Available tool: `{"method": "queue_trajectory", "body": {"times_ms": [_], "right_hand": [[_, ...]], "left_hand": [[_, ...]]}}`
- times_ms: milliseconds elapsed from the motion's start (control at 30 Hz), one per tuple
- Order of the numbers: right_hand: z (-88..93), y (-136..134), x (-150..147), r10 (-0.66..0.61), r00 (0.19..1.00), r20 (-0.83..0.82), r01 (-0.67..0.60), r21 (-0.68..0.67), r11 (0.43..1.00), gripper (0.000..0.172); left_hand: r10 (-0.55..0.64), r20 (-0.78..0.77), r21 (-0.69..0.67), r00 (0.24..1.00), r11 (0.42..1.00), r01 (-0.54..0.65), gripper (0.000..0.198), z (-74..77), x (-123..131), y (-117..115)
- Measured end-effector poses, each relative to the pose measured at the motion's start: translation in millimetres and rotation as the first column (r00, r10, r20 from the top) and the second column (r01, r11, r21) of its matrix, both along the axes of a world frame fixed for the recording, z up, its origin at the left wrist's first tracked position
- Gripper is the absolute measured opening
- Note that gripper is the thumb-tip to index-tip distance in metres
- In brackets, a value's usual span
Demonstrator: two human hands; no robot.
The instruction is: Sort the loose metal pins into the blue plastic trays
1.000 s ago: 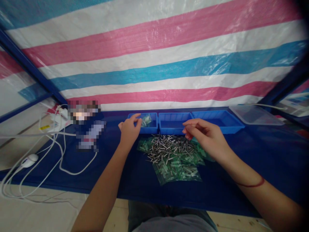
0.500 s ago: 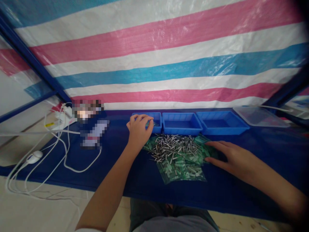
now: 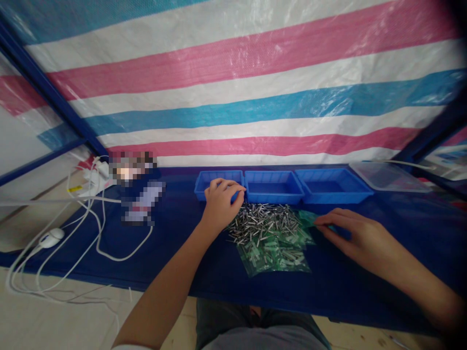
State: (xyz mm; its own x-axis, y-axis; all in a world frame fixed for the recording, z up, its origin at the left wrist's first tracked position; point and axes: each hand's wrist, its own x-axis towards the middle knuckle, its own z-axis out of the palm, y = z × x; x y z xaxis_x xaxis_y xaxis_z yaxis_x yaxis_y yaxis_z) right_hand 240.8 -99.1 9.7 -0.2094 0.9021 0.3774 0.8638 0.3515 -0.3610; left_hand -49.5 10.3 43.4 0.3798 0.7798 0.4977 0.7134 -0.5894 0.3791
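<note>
A heap of small metal pins (image 3: pixel 263 222) lies on the blue table cloth (image 3: pixel 175 262), over several little green plastic bags (image 3: pixel 279 255). My left hand (image 3: pixel 221 206) hovers at the heap's left edge, just in front of the left blue tray (image 3: pixel 202 183). Its fingers are curled, thumb against fingertips, and whether anything is inside them is hidden. My right hand (image 3: pixel 355 236) rests low at the heap's right edge. Its fingertips pinch the corner of one green bag (image 3: pixel 308 218).
Three blue trays stand in a row behind the heap: the left one, a middle tray (image 3: pixel 273 190) and a right tray (image 3: pixel 333 189). A clear plastic container (image 3: pixel 388 176) sits far right. White cables (image 3: pixel 95 228) and a white switch (image 3: pixel 51 237) lie at the left. A striped tarp hangs behind.
My left hand has drawn back from the left tray toward the heap of pins. My right hand dropped from above the middle tray to the heap's right side and closed on a green bag.
</note>
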Motion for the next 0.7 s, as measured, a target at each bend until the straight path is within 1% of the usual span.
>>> {"method": "queue_trajectory", "body": {"times_ms": [100, 233, 300, 367, 433, 467, 533, 567, 600, 633, 700], "right_hand": [[1.7, -0.2, -1.4, -0.018, 1.000, 0.011, 0.018, 0.041, 0.999, 0.022], [6.7, -1.1, -7.7, -0.120, 0.990, 0.073, 0.106, 0.166, 0.980, 0.027], [14.3, -1.2, -12.8, -0.162, 0.980, 0.114, 0.134, 0.225, 0.965, 0.026], [25.4, 0.4, -20.1, -0.179, 0.977, 0.114, 0.141, 0.282, 0.949, 0.024], [37.2, 5.2, -29.9, -0.165, 0.986, 0.036, 0.144, 0.332, 0.932, 0.022], [42.3, 9.2, -35.6, -0.153, 0.988, -0.031, 0.154, 0.338, 0.928, 0.020], [49.0, 20.5, -47.7, -0.098, 0.985, -0.145, 0.136, 0.285, 0.949, 0.018], [50.4, 27.4, -53.6, -0.089, 0.971, -0.220, 0.147, 0.260, 0.954, 0.017], [50.5, 34.6, -59.2, -0.072, 0.956, -0.285, 0.140, 0.228, 0.964, 0.017], [49.7, 41.8, -64.3, -0.043, 0.940, -0.340, 0.115, 0.197, 0.974, 0.017], [46.1, 54.7, -72.7, 0.020, 0.894, -0.447, 0.045, 0.136, 0.990, 0.018]], "left_hand": [[-0.022, -0.013, 0.007, 1.000, 1.000, 0.022, 0.019, -1.3, 0.9, -1.1], [-0.048, -0.020, 0.009, 0.999, 0.999, 0.048, 0.019, -3.6, 1.5, -0.3], [-0.071, -0.008, 0.003, 0.997, 0.997, 0.071, 0.020, -4.5, 1.9, 0.3], [-0.126, 0.028, -0.007, 0.992, 0.992, 0.127, 0.021, -4.9, 2.6, 0.1], [-0.238, 0.087, -0.042, 0.967, 0.969, 0.242, 0.024, -4.6, 3.8, -1.6], [-0.304, 0.120, -0.069, 0.945, 0.947, 0.313, 0.028, -4.3, 4.7, -3.2], [-0.414, 0.182, -0.126, 0.892, 0.890, 0.439, 0.036, -3.7, 7.1, -7.1], [-0.443, 0.208, -0.149, 0.872, 0.867, 0.476, 0.038, -3.5, 8.5, -9.2], [-0.446, 0.231, -0.163, 0.864, 0.858, 0.487, 0.037, -3.4, 9.9, -11.1], [-0.427, 0.253, -0.171, 0.868, 0.864, 0.474, 0.035, -3.6, 11.2, -12.5], [-0.342, 0.300, -0.188, 0.891, 0.894, 0.407, 0.028, -4.8, 12.9, -13.4]]}}
